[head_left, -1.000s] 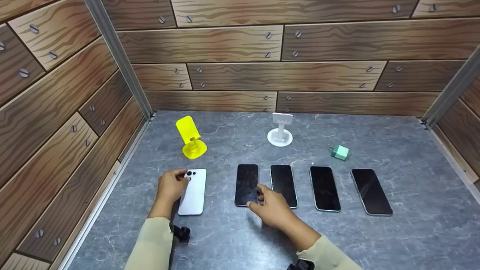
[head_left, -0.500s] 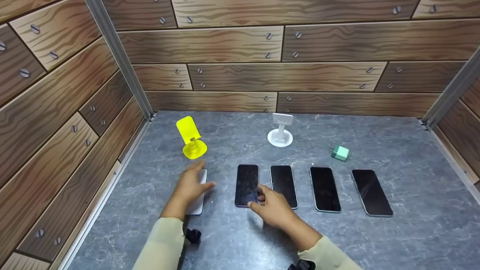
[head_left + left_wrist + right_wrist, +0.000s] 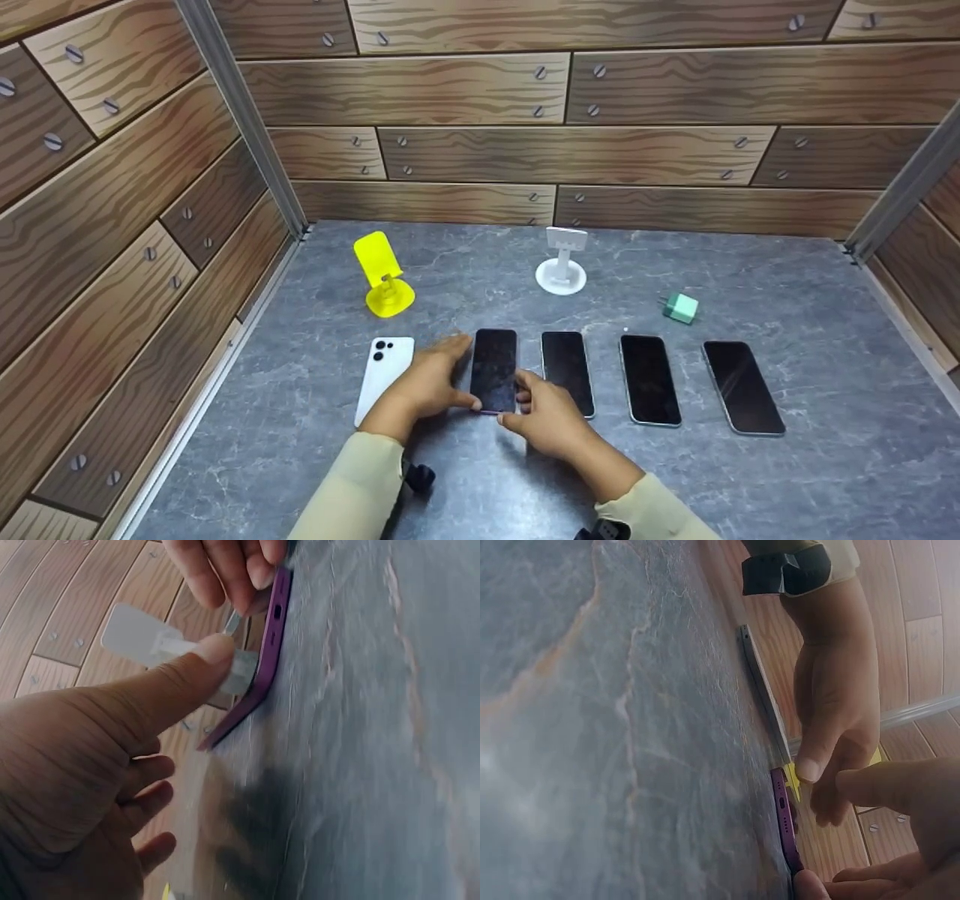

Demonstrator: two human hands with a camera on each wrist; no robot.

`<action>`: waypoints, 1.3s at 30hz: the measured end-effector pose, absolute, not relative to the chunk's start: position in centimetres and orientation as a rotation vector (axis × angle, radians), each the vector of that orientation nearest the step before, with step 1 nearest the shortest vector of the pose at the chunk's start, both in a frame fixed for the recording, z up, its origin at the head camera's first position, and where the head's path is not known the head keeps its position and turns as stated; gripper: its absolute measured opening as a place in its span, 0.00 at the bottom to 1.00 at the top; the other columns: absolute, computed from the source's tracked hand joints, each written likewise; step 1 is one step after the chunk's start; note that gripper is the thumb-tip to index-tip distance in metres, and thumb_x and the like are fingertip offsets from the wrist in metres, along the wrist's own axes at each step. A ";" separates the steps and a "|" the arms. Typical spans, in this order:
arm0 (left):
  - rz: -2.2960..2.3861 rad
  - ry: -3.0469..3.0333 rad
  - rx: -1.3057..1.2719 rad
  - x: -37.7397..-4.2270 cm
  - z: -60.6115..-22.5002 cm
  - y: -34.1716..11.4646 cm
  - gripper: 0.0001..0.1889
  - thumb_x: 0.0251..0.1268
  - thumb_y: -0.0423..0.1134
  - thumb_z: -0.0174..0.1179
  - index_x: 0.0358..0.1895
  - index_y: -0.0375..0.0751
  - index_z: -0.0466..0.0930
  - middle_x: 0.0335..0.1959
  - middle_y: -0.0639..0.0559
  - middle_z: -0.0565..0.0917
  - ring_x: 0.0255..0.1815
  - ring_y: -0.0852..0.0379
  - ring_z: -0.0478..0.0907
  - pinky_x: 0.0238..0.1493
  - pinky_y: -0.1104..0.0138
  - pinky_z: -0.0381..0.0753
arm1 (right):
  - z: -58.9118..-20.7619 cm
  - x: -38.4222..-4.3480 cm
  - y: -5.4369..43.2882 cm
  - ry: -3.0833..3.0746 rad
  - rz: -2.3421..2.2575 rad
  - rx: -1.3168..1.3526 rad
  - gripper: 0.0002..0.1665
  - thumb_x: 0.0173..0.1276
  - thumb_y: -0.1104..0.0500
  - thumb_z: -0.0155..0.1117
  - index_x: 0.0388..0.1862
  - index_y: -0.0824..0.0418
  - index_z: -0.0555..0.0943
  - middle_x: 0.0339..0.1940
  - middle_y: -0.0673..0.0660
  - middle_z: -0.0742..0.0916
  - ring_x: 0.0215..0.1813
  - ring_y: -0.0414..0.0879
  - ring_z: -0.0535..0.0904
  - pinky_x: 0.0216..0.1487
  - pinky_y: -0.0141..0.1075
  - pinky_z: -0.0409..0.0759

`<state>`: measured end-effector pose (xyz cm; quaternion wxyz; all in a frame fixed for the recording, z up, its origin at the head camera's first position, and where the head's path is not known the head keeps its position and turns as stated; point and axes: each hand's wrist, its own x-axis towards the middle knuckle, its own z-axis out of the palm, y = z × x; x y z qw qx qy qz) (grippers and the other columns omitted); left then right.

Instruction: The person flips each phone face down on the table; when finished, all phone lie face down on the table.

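A dark-screened phone with a purple edge [image 3: 493, 371] lies face up between my hands. My left hand [image 3: 431, 382] is at its left side, fingers extended and thumb near the lower left corner; contact is unclear. In the left wrist view that thumb [image 3: 187, 679] is raised above the phone's level. At the right side is my right hand [image 3: 551, 420], with bent fingers by the long edge. One of its fingertips [image 3: 808, 885] meets the purple side in the right wrist view, while its thumb stays apart. A white phone [image 3: 375, 379], camera side up, lies partly behind my left hand.
Three more black-screened phones [image 3: 568, 367] [image 3: 649, 379] [image 3: 744, 386] continue the row rightward. Behind stand a yellow phone stand [image 3: 388, 296] and a white phone stand [image 3: 561, 277]. A green-and-white charger plug [image 3: 681, 307] lies at the right. Wood-patterned walls [image 3: 465, 154] enclose the table.
My left hand has left the white phone and moved right, over it, to the left side of the purple-edged phone. The right hand has hardly moved.
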<state>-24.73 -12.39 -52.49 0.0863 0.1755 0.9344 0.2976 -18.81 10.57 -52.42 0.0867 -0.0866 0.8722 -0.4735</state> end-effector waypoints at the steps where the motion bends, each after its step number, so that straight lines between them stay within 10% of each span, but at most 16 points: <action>1: 0.867 2.779 0.530 -24.7 -52.5 -12.3 0.57 0.56 0.48 0.86 0.86 0.37 0.62 0.87 0.41 0.65 0.89 0.40 0.59 0.89 0.46 0.56 | -52.4 -18.8 10.6 2.598 -1.412 -0.257 0.47 0.63 0.60 0.82 0.77 0.75 0.73 0.62 0.70 0.88 0.60 0.61 0.90 0.63 0.54 0.88; 39: 0.694 2.763 0.652 -24.5 -52.9 -12.7 0.49 0.61 0.55 0.82 0.82 0.38 0.71 0.85 0.47 0.70 0.90 0.44 0.58 0.87 0.43 0.58 | -52.3 -19.7 9.7 2.482 -1.696 -0.126 0.40 0.67 0.66 0.76 0.75 0.78 0.73 0.66 0.74 0.86 0.62 0.62 0.85 0.65 0.54 0.85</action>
